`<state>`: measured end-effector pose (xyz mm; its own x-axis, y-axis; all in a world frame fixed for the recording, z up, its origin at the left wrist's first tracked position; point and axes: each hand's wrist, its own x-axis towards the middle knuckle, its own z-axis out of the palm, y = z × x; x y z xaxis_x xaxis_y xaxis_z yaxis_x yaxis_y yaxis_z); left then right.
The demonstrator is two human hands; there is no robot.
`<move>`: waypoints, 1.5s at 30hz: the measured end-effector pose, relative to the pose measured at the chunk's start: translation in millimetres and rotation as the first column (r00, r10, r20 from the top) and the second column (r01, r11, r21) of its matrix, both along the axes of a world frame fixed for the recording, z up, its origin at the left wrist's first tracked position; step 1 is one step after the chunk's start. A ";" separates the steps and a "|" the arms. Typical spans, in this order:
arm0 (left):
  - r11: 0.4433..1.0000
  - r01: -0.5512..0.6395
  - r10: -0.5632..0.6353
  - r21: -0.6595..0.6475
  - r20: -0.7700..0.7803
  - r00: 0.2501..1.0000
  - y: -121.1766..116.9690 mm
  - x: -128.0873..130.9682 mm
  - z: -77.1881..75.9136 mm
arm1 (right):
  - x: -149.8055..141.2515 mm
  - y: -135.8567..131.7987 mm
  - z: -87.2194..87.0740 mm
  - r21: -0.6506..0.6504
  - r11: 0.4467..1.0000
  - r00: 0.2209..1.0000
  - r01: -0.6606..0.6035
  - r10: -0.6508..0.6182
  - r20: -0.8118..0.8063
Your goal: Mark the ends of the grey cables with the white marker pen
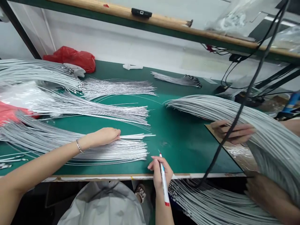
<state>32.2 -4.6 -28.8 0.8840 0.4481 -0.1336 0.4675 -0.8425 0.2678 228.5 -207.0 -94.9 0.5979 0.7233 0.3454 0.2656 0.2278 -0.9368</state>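
Observation:
My left hand point(106, 136) is closed on a few white cables point(131, 136), whose ends stick out to the right past the fingers. Beneath them lies a thick bundle of grey-white cables point(117, 151) along the front of the green table. My right hand point(161, 170), near the table's front edge, grips a white marker pen point(164, 181) with a red end; its tip points up and away from me. Another bundle of thin cables point(117, 111) lies behind my left hand.
At the right, another person's hands point(232, 132) hold a big bent bundle of cables point(211, 106). More cables point(211, 200) hang below the table edge. A black cord point(243, 106) crosses in front. Red plastic bags point(72, 57) and a shelf point(112, 12) are at the back.

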 end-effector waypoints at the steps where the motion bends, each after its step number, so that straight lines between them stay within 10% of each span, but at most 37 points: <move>1: 1.000 -0.012 0.012 -0.007 0.010 1.000 0.0 -0.4 2.8 | 0.1 0.2 -0.3 -0.003 1.000 1.000 0.001 -0.001 0.001; 9: 0.946 -0.017 0.065 -0.324 0.138 0.988 -6.2 -6.6 30.0 | -0.4 4.9 2.3 -0.007 1.000 1.000 -0.004 0.003 -0.025; 17: 0.884 0.024 -0.003 -0.467 0.047 0.999 -34.7 -31.6 58.6 | 11.2 29.1 68.7 0.275 0.933 0.968 0.232 -0.250 0.031; 24: 0.900 0.034 -0.009 -0.435 0.060 0.998 -48.0 -27.8 65.4 | -1.9 46.6 95.6 0.244 0.956 0.986 -0.161 0.168 -0.007; 30: 0.870 0.176 -0.105 -0.460 0.177 0.979 -64.1 -1.0 64.5 | -26.4 39.9 106.8 0.173 0.950 0.962 -0.261 0.241 0.126; 37: 0.896 0.168 -0.053 -0.411 0.277 0.959 -76.6 8.6 72.1 | -0.9 19.5 83.8 0.380 0.919 0.984 0.108 -0.045 -0.171; 42: 0.920 0.168 -0.070 -0.354 0.275 0.959 -78.2 7.7 78.6 | -7.9 6.7 54.0 0.093 0.923 0.927 -0.373 0.374 0.008; 45: 0.916 0.213 -0.138 -0.339 0.232 0.963 -82.6 9.2 77.4 | -22.8 8.3 52.9 0.019 0.903 0.903 -0.429 0.430 -0.013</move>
<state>41.4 -87.2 48.6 0.9688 0.2385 -0.0681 0.2260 -0.7359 0.6383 205.7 -198.6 -42.0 0.2363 0.9059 0.3515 0.1232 0.3309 -0.9356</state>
